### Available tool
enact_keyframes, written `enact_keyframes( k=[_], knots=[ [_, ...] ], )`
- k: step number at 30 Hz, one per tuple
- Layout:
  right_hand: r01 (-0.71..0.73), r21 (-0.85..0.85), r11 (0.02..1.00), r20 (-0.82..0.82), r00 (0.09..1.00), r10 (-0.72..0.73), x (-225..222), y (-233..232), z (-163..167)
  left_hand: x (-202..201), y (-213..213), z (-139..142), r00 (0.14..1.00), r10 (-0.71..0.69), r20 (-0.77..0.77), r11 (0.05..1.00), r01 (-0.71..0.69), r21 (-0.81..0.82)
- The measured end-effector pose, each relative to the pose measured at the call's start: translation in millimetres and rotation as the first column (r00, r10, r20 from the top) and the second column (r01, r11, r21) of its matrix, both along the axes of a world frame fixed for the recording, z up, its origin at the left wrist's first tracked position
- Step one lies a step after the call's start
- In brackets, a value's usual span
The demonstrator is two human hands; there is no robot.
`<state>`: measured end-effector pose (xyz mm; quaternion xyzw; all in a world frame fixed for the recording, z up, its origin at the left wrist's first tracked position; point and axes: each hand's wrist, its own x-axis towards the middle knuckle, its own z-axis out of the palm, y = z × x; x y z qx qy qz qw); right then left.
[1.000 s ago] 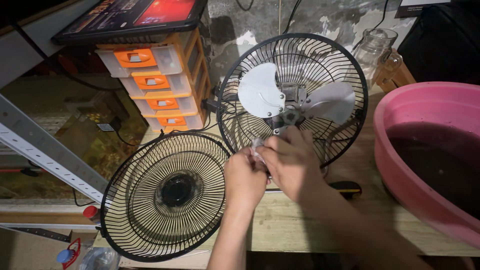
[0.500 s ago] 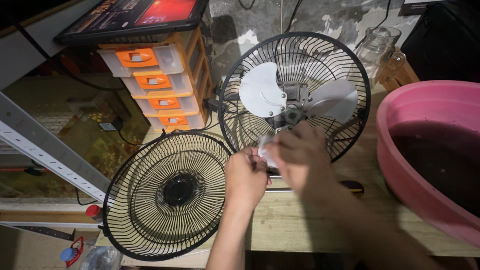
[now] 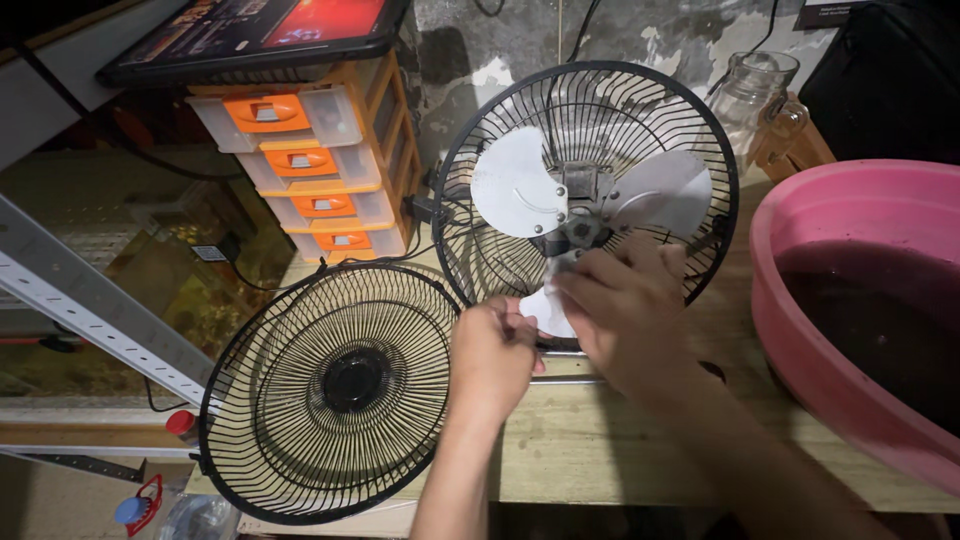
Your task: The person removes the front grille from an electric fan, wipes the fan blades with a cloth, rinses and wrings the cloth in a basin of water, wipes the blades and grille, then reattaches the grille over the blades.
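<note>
Right hand [image 3: 625, 315] shifted up onto lower blade [image 3: 548, 305].

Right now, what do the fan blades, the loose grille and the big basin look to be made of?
Fan blades: pale translucent plastic, matte, probably.
Loose grille: thin wire, likely metal with a black coating.
Basin: pink plastic, smooth with a slight sheen on the rim.

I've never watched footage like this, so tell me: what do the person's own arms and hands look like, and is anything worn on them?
Both are bare. The left hand and right hand wear no gloves, and no rings, watch or bracelet show. The forearms are uncovered down to the picture's lower edge, with no sleeve or cuff in view. No cables, straps or markings show on them.
</note>
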<state>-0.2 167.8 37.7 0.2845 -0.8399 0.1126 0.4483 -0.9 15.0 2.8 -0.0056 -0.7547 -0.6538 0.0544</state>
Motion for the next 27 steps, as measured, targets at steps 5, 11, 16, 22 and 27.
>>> enact_keyframes(
  k=[5, 11, 16, 22, 27],
  knots=[
    [-0.179, -0.071, 0.981, 0.032, 0.983, 0.181, -3, -22, -8, -3, -13, -4, 1.000, -0.007, -0.018, 0.997, 0.005, -0.076],
    [-0.010, -0.044, 0.999, -0.012, 1.000, 0.010, -3, -18, -7, -8, -10, -4, 0.999, 0.033, -0.032, 0.998, -0.035, -0.046],
    [-0.094, -0.006, 0.996, 0.012, 0.995, 0.094, -3, -17, -4, -6, -6, 1, 1.000, 0.004, -0.022, 0.999, -0.005, -0.047],
    [-0.067, -0.051, 0.996, 0.019, 0.997, 0.068, -5, -18, -2, -4, -7, 4, 1.000, 0.011, -0.017, 0.997, -0.013, -0.082],
    [-0.082, -0.047, 0.996, 0.012, 0.997, 0.082, -5, -20, -3, -5, -7, 1, 1.000, -0.010, -0.007, 0.999, 0.010, -0.033]
  ],
)
